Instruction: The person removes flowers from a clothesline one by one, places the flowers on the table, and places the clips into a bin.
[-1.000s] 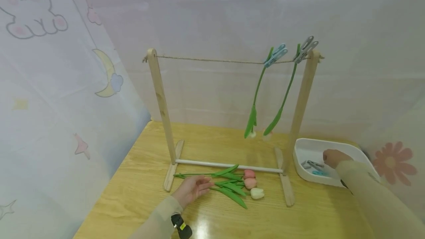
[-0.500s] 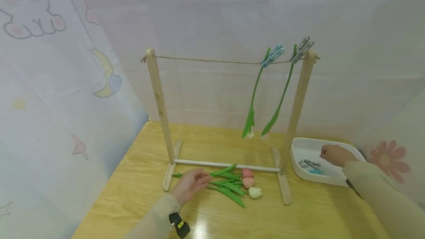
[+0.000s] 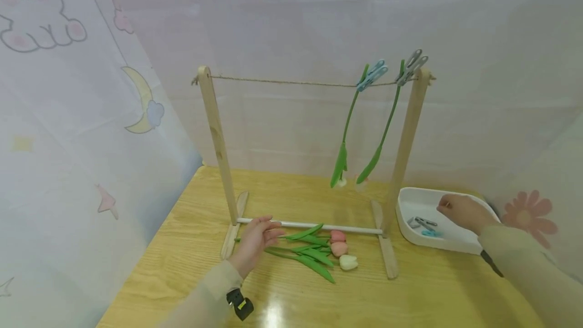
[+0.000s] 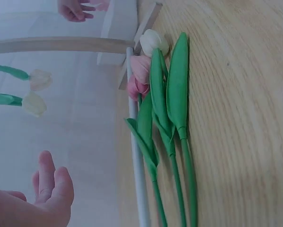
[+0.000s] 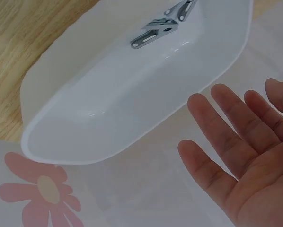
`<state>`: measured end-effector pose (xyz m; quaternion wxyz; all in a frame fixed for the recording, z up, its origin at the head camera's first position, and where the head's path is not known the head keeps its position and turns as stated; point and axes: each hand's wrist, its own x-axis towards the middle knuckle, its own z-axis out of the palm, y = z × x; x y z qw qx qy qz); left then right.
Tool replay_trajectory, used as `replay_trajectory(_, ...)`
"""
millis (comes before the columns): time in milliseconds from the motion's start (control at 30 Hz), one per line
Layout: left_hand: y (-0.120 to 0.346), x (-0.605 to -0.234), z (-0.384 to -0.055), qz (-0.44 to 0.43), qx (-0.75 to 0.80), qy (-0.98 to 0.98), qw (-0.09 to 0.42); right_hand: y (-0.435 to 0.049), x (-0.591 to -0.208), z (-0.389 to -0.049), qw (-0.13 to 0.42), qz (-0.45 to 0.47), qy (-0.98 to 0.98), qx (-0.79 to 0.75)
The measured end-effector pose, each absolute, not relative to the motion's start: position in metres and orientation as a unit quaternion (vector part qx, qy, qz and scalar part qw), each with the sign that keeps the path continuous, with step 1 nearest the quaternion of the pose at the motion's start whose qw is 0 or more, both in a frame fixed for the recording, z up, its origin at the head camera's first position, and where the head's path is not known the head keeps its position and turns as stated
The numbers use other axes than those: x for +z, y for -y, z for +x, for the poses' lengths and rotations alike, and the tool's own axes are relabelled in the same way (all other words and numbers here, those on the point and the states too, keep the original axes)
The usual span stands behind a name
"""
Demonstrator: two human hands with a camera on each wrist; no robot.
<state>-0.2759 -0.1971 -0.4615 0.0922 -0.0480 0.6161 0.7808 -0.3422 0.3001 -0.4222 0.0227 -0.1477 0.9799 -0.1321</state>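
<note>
My left hand [image 3: 255,244], fingers loosely spread and holding nothing, hovers near the stem ends of a pink tulip [image 3: 338,236], a peach tulip [image 3: 339,249] and a white tulip [image 3: 348,262] lying on the table. In the left wrist view the three green stems [image 4: 177,184] lie side by side. Over a white tray [image 5: 155,94] is my right hand [image 3: 464,212]; the right wrist view shows its palm bare and fingers relaxed. Grey clothespins [image 3: 425,223] and a light blue clothespin [image 3: 430,233] lie inside the tray.
A wooden frame [image 3: 218,146] carries a twine line [image 3: 282,82] across its top. Two tulips hang head down from it, pinned by a blue clothespin [image 3: 372,75] and a grey clothespin [image 3: 412,68]. Its white crossbar [image 3: 309,226] runs behind the lying flowers.
My left hand has drawn left and slightly back from the tulip leaves toward the stem ends. My right hand has stayed over the tray with only a slight shift.
</note>
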Motion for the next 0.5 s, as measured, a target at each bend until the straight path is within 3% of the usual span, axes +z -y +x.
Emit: replay_trajectory(500, 0.191, -0.447, -0.276, -0.039, 0.742, -0.668, 0.05, -0.271, -0.413, -0.316, -0.027, -0.113, -0.977, -0.177)
